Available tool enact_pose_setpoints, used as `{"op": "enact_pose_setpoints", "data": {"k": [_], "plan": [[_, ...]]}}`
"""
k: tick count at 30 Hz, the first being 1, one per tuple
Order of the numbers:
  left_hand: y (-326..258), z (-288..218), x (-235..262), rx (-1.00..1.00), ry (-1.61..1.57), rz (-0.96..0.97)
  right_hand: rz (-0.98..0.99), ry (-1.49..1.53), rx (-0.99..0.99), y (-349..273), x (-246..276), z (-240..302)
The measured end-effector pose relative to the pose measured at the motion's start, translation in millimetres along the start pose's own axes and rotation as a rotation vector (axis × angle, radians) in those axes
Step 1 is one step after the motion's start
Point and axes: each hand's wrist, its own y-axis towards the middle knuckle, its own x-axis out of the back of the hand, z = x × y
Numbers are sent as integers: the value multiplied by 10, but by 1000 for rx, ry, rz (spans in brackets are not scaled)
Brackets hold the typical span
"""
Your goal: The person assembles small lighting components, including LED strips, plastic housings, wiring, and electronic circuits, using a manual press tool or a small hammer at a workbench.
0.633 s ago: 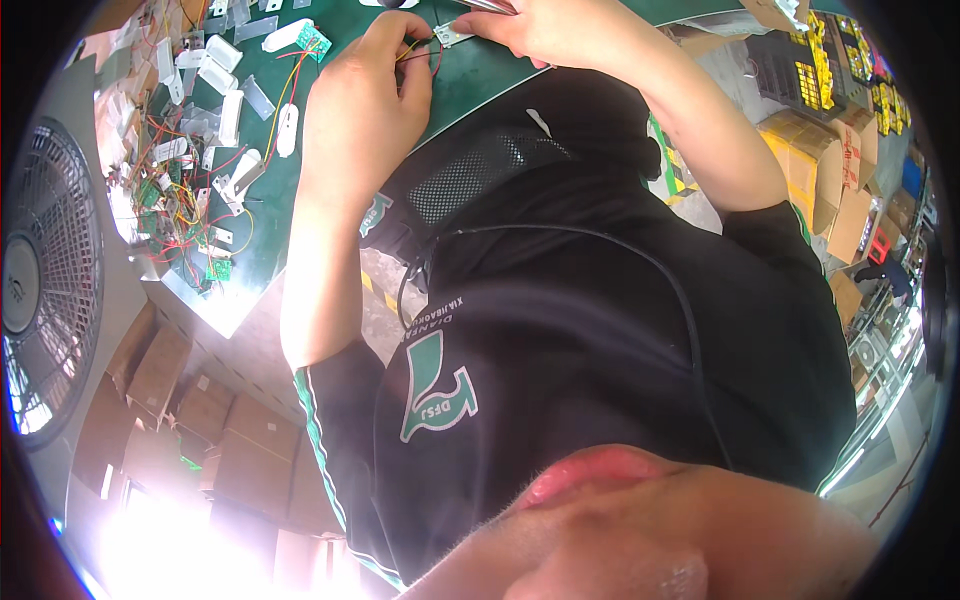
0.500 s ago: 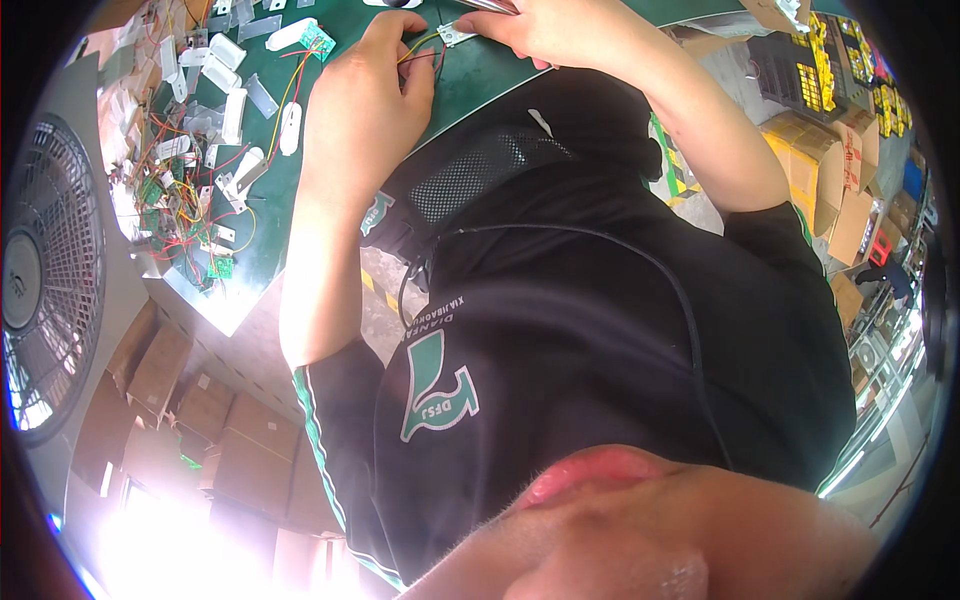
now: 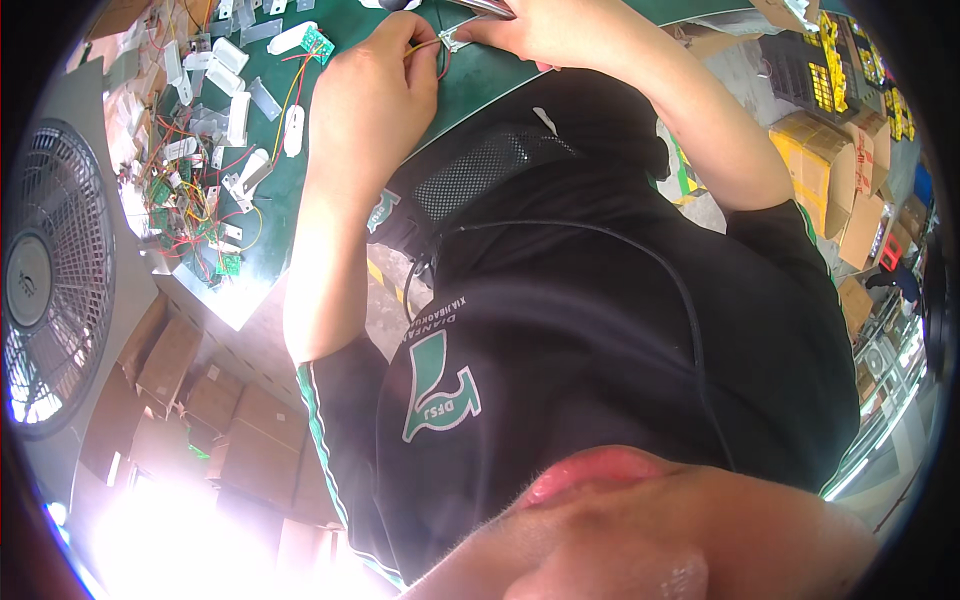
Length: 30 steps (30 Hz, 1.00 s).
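Left hand [image 3: 375,92] curled nearly closed on thin wires [image 3: 424,44]; right hand [image 3: 535,28] closed round slim metallic tool [image 3: 490,8], fingertip at small white part [image 3: 449,41], which sits between both hands over green desk [image 3: 490,82]; leftward circuit board [image 3: 318,44], white casings [image 3: 238,118], wire tangle [image 3: 182,205]; beyond, fan [image 3: 55,280], cardboard boxes [image 3: 260,450]

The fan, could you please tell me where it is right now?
The fan is at the head view's far left, left of the green table and its scattered white parts.

Plastic-coated wires [image 3: 425,43], glossy plastic casings [image 3: 238,118], smooth tabletop [image 3: 480,82], matt cardboard boxes [image 3: 262,450]
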Motion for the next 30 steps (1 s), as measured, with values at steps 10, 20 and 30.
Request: {"op": "enact_pose_setpoints", "data": {"k": [10,20,30], "plan": [[84,-54,-60,-83,-4,-145,13,-84,57,24,10,-23],[-18,-154,-67,-156,500,-354,-13,-42,42,-38,40,18],[-82,77,-38,-520,300,-236,-10,-28,37,-5,-10,-32]]}}
